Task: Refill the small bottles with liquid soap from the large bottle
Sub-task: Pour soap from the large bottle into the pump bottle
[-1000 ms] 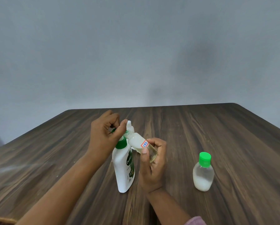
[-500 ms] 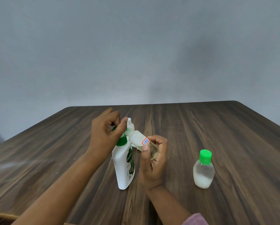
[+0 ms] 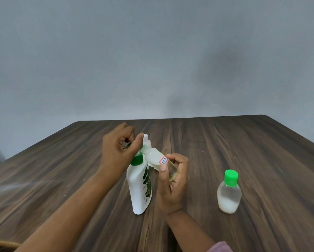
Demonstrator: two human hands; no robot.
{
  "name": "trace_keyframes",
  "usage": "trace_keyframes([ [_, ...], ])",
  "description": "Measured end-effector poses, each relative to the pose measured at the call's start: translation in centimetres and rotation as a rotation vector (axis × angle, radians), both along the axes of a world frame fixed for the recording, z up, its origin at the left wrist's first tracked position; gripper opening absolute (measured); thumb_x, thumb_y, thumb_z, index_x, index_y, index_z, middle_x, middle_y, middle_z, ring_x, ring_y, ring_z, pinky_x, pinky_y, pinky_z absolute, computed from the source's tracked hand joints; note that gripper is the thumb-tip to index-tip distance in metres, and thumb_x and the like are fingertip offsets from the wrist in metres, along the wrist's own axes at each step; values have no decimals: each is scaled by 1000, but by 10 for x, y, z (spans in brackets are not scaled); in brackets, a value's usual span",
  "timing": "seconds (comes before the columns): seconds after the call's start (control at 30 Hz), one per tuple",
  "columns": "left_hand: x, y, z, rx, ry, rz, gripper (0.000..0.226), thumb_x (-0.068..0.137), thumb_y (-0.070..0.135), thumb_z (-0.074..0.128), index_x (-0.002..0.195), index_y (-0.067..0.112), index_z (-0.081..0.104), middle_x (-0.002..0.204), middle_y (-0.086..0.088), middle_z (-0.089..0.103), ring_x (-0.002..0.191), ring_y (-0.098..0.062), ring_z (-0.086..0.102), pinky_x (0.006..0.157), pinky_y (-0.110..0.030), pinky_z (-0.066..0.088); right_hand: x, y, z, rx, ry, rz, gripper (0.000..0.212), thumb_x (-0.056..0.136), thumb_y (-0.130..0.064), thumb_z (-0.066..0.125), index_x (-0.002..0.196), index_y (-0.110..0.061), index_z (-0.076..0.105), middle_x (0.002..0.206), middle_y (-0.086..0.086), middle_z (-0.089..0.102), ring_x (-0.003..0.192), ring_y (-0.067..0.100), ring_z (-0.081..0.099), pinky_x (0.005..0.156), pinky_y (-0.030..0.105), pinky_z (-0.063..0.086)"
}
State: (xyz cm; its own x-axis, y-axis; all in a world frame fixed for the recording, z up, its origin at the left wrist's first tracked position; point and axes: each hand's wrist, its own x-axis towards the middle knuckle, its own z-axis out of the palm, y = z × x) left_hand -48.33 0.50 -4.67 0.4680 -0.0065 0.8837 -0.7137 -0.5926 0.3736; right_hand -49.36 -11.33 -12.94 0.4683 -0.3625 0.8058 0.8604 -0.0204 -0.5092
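Small bottle [image 3: 157, 158] tilted in right hand [image 3: 171, 186], left hand [image 3: 116, 153] pinching cap [image 3: 144, 147]

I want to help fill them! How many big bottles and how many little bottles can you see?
Large white plastic soap bottle with green collar: 1
Small clear plastic bottles: 2, the green-capped bottle standing on the wooden table and the red-stickered bottle tilted in the right hand
Total: 3 bottles

A dusty-pink sleeve [image 3: 219, 247] shows on the right arm [image 3: 189, 231].
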Motion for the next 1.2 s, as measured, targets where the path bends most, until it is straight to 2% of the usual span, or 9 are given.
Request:
trace_keyframes([
  [0.1,0,-3,-6,-25,4,10,37,80,28,59,54,20,33,58,-1,36,52,-5,31,52,-14,24,-1,0,-1,22,7,16,15,86,-23,45,101,-21,46,91,-34,54,74,-11,55,57,12,47],
  [0.2,-2,-1,-3,-26,-3,-4,38,80,28,60,53,15,36,56,-2,35,52,-9,32,51,-17,26,-3,0,-3,-1,-1,19,14,87,-22,45,100,-21,46,91,-33,54,73,-11,54,59,10,45],
  [0.37,-1,1,7,69,-5,-10,37,81,30,58,55,31,31,61,4,40,54,-5,36,54,-12,27,-2,0,-3,-29,4,-7,14,88,-24,44,102,-24,45,93,-32,53,75,-9,54,62,7,42],
  [0.5,0,1,5,40,-21,0,37,81,29,58,55,28,32,61,5,40,54,-5,36,54,-12,27,-2,0,0,-35,-11,4,14,87,-22,44,102,-24,44,92,-33,53,74,-11,54,62,6,42],
  [0.63,0,-3,-5,-58,-21,2,37,80,26,60,55,22,33,60,1,37,53,-4,32,52,-14,25,1,0,-2,0,11,12,12,87,-24,45,98,-25,46,91,-30,54,73,-8,55,58,13,46],
  [0.77,0,-4,-9,-58,-41,14,37,81,23,60,55,21,34,56,5,32,53,-3,32,53,-12,25,0,0,-5,-1,19,11,12,87,-25,45,99,-27,46,91,-29,53,74,-5,55,58,18,47],
  [0.93,-2,-1,2,28,-11,9,37,81,28,59,54,23,34,54,3,38,53,-8,35,52,-14,27,-4,-1,-3,-28,0,21,12,88,-23,44,100,-24,45,89,-31,54,72,-10,53,58,13,44],
  [1.03,-1,2,9,103,-6,21,37,81,29,57,54,23,33,55,4,36,53,-10,36,52,-17,27,-4,-1,-2,-33,0,17,14,88,-25,44,102,-25,45,89,-31,54,72,-9,54,56,15,45],
  [1.2,0,0,1,37,-21,7,36,81,26,58,55,19,34,54,3,36,53,-6,33,52,-15,26,-2,0,-2,-20,4,3,14,87,-24,45,102,-24,45,91,-32,53,74,-9,54,58,11,45],
])
